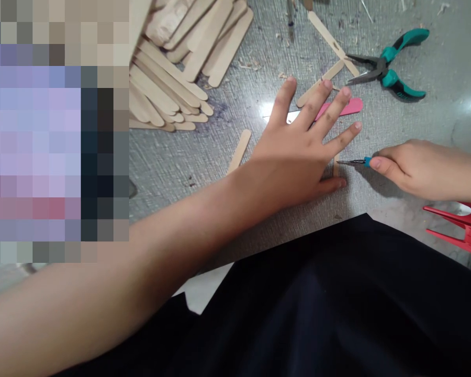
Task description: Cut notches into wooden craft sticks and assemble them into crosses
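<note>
My left hand point(298, 139) lies palm down on the grey textured tabletop, its fingers spread wide. Between its thumb and little finger shows part of a wooden craft stick point(336, 166), the rest hidden under the hand. My right hand point(406, 165) is closed around a craft knife point(355, 162) with a blue collar and a thin metal point. That point touches or hovers just over the stick; I cannot tell which. A pink-handled tool point(345, 107) lies partly beneath my left fingers, with a pale flat part on their other side.
Teal-and-black needle-nose pliers point(384, 68) lie open at upper right, beside crossed sticks point(325, 34). Many loose craft sticks point(204, 47) are heaped at upper left. One stick point(241, 149) lies near my left wrist. A red plastic tool point(463, 228) is at the right edge. Wood shavings are scattered about.
</note>
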Demonstrator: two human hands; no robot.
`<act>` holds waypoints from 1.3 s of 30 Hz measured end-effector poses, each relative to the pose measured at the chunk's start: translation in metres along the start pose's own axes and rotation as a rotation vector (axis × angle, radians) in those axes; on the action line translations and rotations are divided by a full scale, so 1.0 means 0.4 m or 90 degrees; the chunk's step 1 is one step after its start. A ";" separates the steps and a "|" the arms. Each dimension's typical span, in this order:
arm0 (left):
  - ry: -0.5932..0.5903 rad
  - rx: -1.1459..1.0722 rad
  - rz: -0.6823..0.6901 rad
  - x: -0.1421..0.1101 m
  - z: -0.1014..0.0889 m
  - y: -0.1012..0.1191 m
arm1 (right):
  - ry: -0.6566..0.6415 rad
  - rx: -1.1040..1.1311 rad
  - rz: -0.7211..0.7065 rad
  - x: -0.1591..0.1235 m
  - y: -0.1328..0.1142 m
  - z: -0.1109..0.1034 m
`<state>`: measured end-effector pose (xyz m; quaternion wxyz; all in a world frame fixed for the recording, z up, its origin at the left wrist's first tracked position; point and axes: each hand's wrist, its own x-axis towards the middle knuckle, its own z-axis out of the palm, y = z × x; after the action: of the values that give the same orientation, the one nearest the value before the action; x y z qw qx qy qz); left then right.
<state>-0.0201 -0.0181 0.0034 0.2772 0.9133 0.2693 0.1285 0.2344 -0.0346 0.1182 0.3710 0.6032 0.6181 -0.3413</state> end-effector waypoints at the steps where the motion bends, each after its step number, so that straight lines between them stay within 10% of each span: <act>1: -0.002 -0.003 -0.001 0.000 0.000 0.000 | -0.004 -0.004 0.006 0.001 0.001 0.003; 29: -0.024 -0.010 -0.004 0.008 0.028 -0.019 | 0.099 0.091 -0.103 0.025 0.058 0.067; 39: -0.021 -0.019 0.003 0.006 0.023 -0.016 | -0.020 0.099 -0.066 0.008 0.032 0.026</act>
<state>-0.0172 -0.0163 -0.0077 0.2950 0.9117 0.2604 0.1184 0.2477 -0.0417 0.1106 0.3145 0.5921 0.6141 -0.4163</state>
